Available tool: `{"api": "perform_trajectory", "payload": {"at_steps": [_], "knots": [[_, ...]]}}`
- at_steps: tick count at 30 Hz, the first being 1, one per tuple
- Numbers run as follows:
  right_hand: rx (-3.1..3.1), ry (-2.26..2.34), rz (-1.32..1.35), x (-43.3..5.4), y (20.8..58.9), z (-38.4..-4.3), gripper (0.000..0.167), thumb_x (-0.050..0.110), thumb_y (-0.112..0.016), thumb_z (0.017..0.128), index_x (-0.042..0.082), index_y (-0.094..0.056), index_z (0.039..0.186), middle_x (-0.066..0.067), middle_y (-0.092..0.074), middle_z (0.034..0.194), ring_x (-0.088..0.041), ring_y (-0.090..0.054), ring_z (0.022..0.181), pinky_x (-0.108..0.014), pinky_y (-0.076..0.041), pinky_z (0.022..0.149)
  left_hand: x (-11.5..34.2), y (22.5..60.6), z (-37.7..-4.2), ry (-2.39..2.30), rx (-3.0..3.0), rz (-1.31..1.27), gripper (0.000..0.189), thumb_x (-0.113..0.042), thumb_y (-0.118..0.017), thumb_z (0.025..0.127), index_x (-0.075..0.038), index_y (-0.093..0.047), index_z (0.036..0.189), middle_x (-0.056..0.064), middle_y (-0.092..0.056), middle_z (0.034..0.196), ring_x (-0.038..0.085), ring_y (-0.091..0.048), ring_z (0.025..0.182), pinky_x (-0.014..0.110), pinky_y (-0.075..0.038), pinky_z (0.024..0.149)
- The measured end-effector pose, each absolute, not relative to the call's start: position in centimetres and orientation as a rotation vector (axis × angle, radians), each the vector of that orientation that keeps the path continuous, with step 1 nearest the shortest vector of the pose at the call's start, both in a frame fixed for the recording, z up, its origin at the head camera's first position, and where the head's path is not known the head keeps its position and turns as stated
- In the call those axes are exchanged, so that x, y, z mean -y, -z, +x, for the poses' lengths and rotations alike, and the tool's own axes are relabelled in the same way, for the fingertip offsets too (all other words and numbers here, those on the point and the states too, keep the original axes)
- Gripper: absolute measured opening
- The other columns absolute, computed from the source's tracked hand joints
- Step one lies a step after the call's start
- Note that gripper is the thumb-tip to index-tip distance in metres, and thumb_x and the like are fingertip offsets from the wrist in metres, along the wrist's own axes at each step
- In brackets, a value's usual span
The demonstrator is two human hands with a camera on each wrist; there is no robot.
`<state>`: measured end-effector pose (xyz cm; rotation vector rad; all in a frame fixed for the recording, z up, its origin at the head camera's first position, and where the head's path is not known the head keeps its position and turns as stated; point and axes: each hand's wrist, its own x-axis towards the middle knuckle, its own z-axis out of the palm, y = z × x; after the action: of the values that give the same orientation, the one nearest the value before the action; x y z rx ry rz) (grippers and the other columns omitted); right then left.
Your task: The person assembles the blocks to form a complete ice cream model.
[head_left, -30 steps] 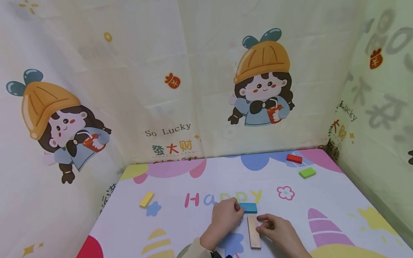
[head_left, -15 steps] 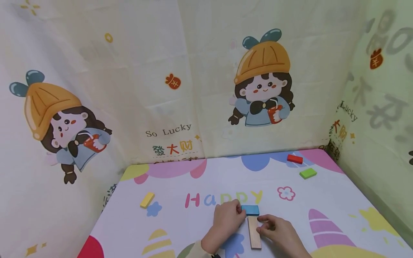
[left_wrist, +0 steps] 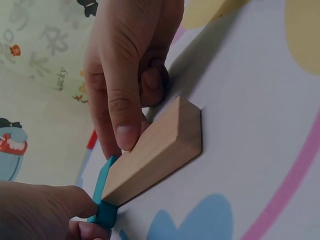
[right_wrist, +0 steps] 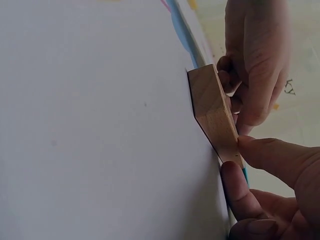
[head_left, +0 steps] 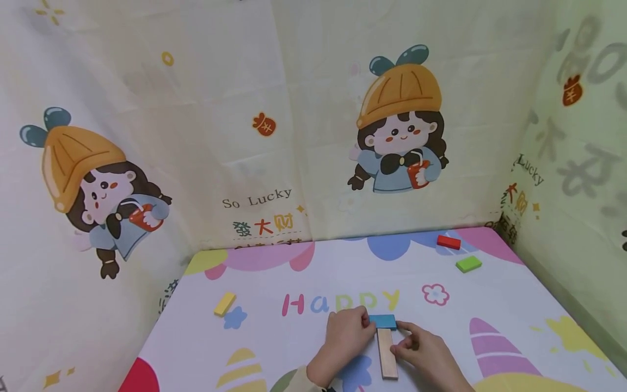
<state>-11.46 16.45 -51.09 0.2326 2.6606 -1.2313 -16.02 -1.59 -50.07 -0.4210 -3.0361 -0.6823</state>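
Yellow block: seen at left of centre in the head frame, well apart from both hands.
Left hand: placed at lower centre; the blue block's left end is pinched between thumb and finger, with no gap left in the grip.
Blue block: laid crosswise at the wooden block's far end, its long axis running left to right; the two appear to be touching, in a T.
Wooden block: found low in the frame, right of centre, its long axis running up the frame; the right hand is nearer.
Right hand: thumb and forefinger are parted; the wood's right side is touched by the thumb, the forefinger is pointed at the blue block's right end, and nothing is seen enclosed.
Red block and green block: seen at upper right of the table, apart from the work.
Left wrist view: the left hand's pinch, hidden from above, is shown at lower left.
Right wrist view: only a blue sliver is shown, but the wood's near end face is revealed.
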Motion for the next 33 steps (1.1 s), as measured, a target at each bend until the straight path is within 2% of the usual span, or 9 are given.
{"api": "perform_trajectory", "payload": {"at_steps": [12,20,27,33], "knots": [[-2.657,1.2,0.248,-16.4,51.2,-11.5,0.075,0.043,-0.086,0.08,0.002,-0.062,0.138,0.006,-0.066,0.078,-0.013,-0.056,0.074,-0.033,-0.046,0.075,1.6,50.4,-15.7,0.683,3.031,-0.404,0.026,-0.033,-0.074,0.091,-0.023,-0.058,0.073,-0.012,-0.046,0.058,0.009,-0.041,0.057,0.035,-0.034,0.071],[-2.656,1.205,0.26,-16.5,51.2,-11.3,0.074,0.042,-0.087,0.08,0.001,-0.063,0.137,0.006,-0.065,0.078,-0.013,-0.055,0.075,-0.032,-0.043,0.074,1.5,50.0,-15.1,0.617,3.061,-0.422,0.024,-0.038,-0.073,0.092,-0.023,-0.06,0.079,-0.011,-0.045,0.057,0.01,-0.04,0.056,0.032,-0.031,0.068],[-2.679,1.208,0.257,-16.5,51.2,-11.2,0.071,0.041,-0.086,0.081,0.002,-0.064,0.136,0.006,-0.065,0.077,-0.012,-0.055,0.074,-0.031,-0.042,0.073,1.6,50.0,-14.7,0.662,3.079,-0.404,0.018,-0.037,-0.073,0.091,-0.023,-0.064,0.083,-0.011,-0.046,0.056,0.009,-0.041,0.057,0.035,-0.036,0.073],[-2.645,1.197,0.285,-16.3,51.1,-11.3,0.076,0.046,-0.084,0.082,0.001,-0.062,0.139,0.005,-0.065,0.079,-0.013,-0.055,0.075,-0.033,-0.044,0.075,2.2,49.6,-14.5,0.717,3.118,-0.425,0.021,-0.04,-0.073,0.091,-0.02,-0.067,0.088,-0.01,-0.048,0.061,0.008,-0.042,0.059,0.032,-0.036,0.069]]}}
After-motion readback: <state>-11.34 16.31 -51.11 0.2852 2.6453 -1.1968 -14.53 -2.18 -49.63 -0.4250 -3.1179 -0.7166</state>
